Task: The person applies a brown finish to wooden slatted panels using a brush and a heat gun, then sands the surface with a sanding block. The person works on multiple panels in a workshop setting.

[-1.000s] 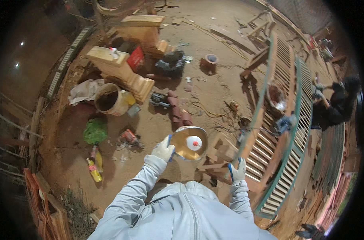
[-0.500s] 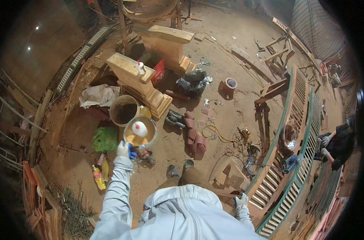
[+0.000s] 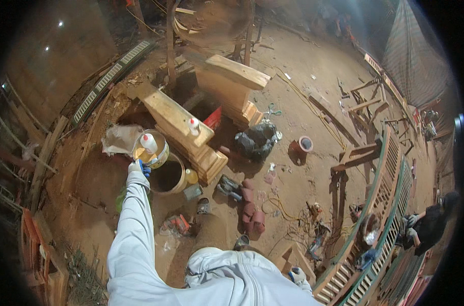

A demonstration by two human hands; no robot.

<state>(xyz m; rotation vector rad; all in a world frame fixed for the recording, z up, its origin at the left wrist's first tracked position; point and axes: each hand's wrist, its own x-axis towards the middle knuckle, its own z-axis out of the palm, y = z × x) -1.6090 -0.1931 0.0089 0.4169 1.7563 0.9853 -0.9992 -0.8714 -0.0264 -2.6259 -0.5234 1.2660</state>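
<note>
My left hand (image 3: 138,167), in a white and blue glove, is stretched out to the far left and grips a round tin (image 3: 151,151) by its near rim. The tin holds yellowish liquid, and a small white bottle with a red cap (image 3: 148,143) stands in it. The tin hangs just above the far-left rim of a dark open bucket (image 3: 172,177) on the dirt floor. My right hand (image 3: 297,275), also gloved, hangs low beside my body; its fingers are too small to read.
A carved wooden pedestal (image 3: 178,122) lies beside the bucket with another white bottle (image 3: 193,126) on it; a second pedestal (image 3: 232,81) lies behind. A black bag (image 3: 255,140), power tools and cables litter the floor. Green-framed slatted panels (image 3: 390,204) and another person (image 3: 431,224) are at right.
My left arm has carried the tin from in front of me out to the left, over the bucket. My right hand has dropped to my side.
</note>
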